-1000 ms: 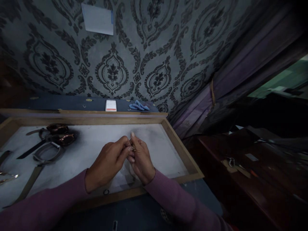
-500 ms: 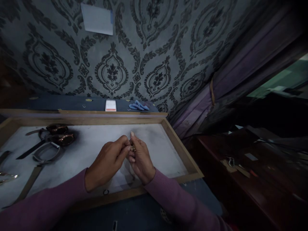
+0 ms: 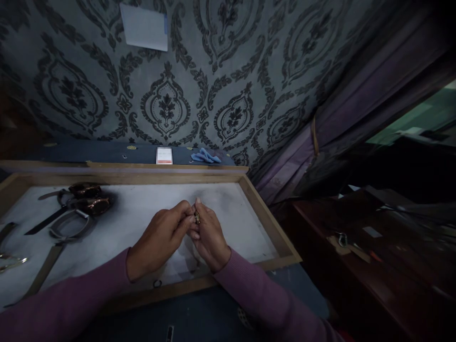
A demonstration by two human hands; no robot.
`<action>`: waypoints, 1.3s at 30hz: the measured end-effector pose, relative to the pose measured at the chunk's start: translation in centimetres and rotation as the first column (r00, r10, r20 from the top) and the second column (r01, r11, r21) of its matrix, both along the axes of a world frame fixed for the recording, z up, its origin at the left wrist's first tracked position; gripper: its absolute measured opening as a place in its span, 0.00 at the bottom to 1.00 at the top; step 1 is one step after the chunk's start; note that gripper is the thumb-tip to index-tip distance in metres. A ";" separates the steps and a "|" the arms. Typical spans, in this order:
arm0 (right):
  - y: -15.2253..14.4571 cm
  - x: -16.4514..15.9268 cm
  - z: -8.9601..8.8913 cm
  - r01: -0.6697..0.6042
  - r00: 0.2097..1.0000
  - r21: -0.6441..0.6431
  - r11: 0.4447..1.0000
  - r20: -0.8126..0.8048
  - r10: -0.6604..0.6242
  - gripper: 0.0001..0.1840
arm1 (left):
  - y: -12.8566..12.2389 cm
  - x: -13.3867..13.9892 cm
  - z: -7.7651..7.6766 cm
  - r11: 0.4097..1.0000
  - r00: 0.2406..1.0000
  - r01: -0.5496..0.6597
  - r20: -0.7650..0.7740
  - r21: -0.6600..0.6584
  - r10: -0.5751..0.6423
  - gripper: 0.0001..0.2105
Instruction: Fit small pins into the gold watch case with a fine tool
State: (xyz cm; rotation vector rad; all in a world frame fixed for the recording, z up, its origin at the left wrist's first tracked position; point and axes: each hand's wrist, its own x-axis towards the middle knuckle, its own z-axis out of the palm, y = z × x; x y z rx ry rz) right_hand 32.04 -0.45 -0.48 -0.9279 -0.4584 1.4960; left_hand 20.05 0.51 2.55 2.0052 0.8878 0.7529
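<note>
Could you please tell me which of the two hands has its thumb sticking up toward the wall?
The right hand: its thumb extends up past the small gold-coloured piece, whereas the left hand has its thumb angled sideways toward that piece.

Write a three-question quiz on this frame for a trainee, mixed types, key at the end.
1. Open: what has hold of the small gold-coloured item?
2. True or false: the blue cloth lies inside the wooden tray.
3. Pick one: in the picture, the grey loop lies where, compared with the small gold-coloured item?
A) to its left
B) to its right
C) directly above it

Key:
1. The fingers of both hands, left hand and right hand; they partly hide it.
2. False; it lies beyond the far edge.
3. A
</note>
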 end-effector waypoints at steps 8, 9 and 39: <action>0.0 0.0 -0.1 0.004 1.000 0.003 1.000 0.028 -0.004 0.24 | 0.0 0.1 0.0 1.000 1.000 0.001 -0.010 0.007 -0.001 0.07; 0.1 0.0 -0.1 0.002 1.000 0.003 1.000 0.030 -0.002 0.24 | 0.1 0.1 0.0 1.000 1.000 0.002 -0.007 0.013 -0.002 0.07; 0.0 -0.2 0.3 0.016 0.999 -0.031 0.999 0.032 -0.015 0.24 | 0.7 -0.7 0.7 0.976 0.978 0.206 -0.046 0.072 -0.203 0.11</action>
